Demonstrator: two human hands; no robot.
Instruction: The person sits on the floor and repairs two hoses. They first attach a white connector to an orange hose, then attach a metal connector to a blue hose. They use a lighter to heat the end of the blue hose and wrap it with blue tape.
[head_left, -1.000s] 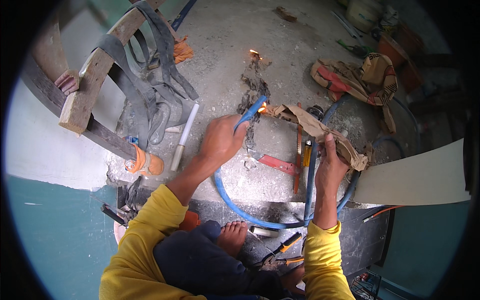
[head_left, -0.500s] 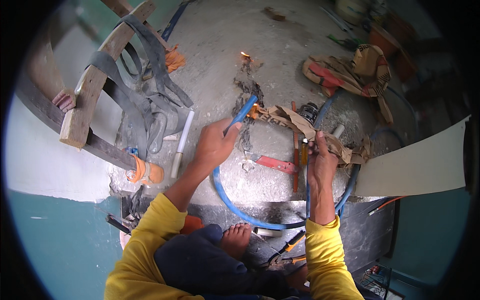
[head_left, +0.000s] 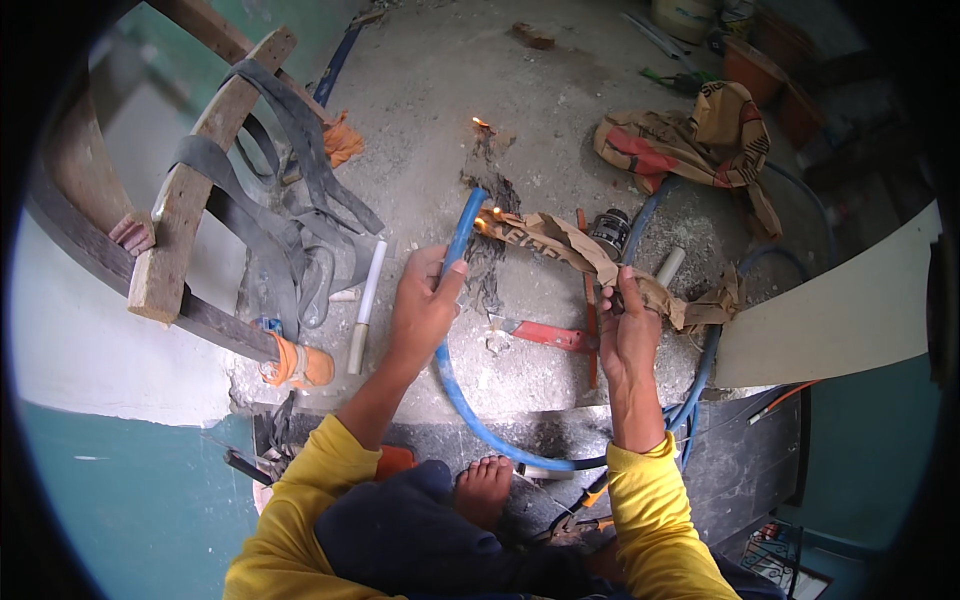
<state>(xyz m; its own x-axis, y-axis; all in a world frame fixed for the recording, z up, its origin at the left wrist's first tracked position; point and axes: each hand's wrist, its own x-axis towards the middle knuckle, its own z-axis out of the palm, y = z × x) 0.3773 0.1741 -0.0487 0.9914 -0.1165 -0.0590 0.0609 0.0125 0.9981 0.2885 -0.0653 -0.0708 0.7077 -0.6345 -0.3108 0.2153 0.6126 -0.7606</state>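
My left hand (head_left: 418, 312) is closed around a blue flexible pipe (head_left: 464, 228), a little below its free end. From there the pipe curves down past my foot toward my right forearm. My right hand (head_left: 632, 335) pinches a crumpled strip of brown paper (head_left: 560, 243) between thumb and fingers. Small flames (head_left: 484, 224) burn at the strip's left tip, right beside the pipe's end. Below the paper lies a red utility knife (head_left: 545, 332) with its blade out, and a dark can (head_left: 611, 228) sits behind the strip.
Charred paper remains (head_left: 486, 160) carry another small flame farther off. A torn paper sack (head_left: 690, 140) lies at right. White pipe pieces (head_left: 368, 300) and a wooden frame with grey straps (head_left: 205, 160) are at left. Orange-handled pliers (head_left: 592, 492) rest near my foot (head_left: 484, 490).
The pipe's end has moved left and stands more upright. The strip's burning tip has shifted left along with it, and my right hand has moved slightly left.
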